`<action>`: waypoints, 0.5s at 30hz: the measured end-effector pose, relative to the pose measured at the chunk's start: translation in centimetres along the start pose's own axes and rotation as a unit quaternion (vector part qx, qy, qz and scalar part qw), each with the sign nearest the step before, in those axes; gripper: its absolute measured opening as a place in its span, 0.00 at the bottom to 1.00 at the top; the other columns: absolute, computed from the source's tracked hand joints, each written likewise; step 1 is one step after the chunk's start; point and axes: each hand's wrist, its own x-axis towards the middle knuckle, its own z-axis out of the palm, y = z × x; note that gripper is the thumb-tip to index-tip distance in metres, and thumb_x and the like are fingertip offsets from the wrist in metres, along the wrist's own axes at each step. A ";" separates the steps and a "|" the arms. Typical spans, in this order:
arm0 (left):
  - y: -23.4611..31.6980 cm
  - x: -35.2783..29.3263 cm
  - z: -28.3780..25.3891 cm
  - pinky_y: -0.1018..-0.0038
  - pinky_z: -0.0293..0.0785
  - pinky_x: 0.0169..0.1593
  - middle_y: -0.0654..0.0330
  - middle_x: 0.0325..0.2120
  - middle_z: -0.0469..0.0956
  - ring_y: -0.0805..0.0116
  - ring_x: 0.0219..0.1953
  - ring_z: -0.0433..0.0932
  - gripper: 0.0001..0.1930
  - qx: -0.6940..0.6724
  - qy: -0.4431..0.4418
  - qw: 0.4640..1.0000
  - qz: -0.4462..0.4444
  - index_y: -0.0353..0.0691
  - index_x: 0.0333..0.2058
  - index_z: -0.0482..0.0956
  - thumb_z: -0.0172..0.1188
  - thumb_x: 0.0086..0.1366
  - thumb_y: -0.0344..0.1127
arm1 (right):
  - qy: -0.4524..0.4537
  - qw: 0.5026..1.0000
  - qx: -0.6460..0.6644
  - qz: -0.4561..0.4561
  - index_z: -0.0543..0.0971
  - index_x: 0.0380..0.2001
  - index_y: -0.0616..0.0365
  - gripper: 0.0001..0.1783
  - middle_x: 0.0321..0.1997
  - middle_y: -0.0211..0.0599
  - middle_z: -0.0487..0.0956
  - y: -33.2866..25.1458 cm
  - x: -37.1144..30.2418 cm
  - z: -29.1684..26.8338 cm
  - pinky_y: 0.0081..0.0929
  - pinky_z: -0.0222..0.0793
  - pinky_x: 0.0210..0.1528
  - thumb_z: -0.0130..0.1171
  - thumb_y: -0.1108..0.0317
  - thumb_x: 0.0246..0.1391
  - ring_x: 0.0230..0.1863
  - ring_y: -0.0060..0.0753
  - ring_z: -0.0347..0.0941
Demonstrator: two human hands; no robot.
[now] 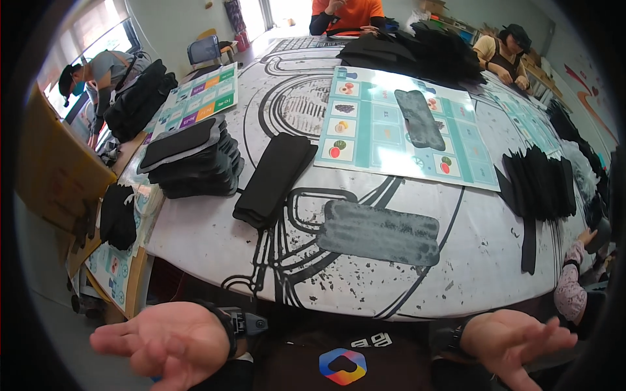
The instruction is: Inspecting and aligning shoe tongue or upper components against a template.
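The left hand (176, 342) is released, palm up with its fingers loosely bent, over the near left side, short of the table's near edge. The right hand (515, 342) is likewise open and free, palm up with fingers spread, at the near right. A strap with a grey buckle (249, 322) sits on the left wrist.

Beyond the hands, on the white table (482, 260) with its bold black line drawing, a grey oblong (381, 232) lies flat near the middle; whether it is cloth or a mark I cannot tell. Just to its left and farther off lies the folded black cloth (277, 179), set at a slant. Left of that stands a stack of dark cloth pieces (189, 159). On the right is a row of black strips (538, 182), one reaching toward the near edge.

Farther off, a glossy fruit sheet (372, 133) bears a smaller grey patch (420, 120). At the far side is a heap of black cloth (417, 52), with a person in orange (349, 13) behind it.
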 end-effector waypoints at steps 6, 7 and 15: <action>2.0 -3.5 0.6 0.52 0.35 0.65 0.56 0.42 0.74 0.52 0.60 0.59 0.40 -0.141 -0.117 0.976 -0.116 0.47 0.62 0.37 0.51 0.57 0.24 | -0.253 0.961 -0.022 0.112 0.41 0.64 0.52 0.43 0.40 0.44 0.78 -2.5 -2.9 -0.1 0.67 0.26 0.61 0.50 0.79 0.49 0.63 0.56 0.53; 2.4 -3.2 0.3 0.52 0.32 0.64 0.44 0.53 0.63 0.53 0.61 0.57 0.45 -0.055 -0.275 0.951 -0.127 0.46 0.63 0.37 0.58 0.53 0.25 | -0.316 0.934 0.003 0.169 0.41 0.64 0.54 0.43 0.43 0.45 0.77 -2.8 -2.7 0.6 0.63 0.24 0.62 0.51 0.78 0.49 0.64 0.56 0.53; 2.2 0.7 12.9 0.58 0.32 0.64 0.46 0.64 0.39 0.52 0.66 0.39 0.47 -0.452 -0.095 0.778 -0.425 0.40 0.63 0.36 0.59 0.54 0.42 | -0.331 0.855 0.240 0.318 0.39 0.64 0.58 0.47 0.66 0.58 0.48 -2.0 0.5 3.9 0.45 0.32 0.66 0.52 0.76 0.44 0.68 0.51 0.43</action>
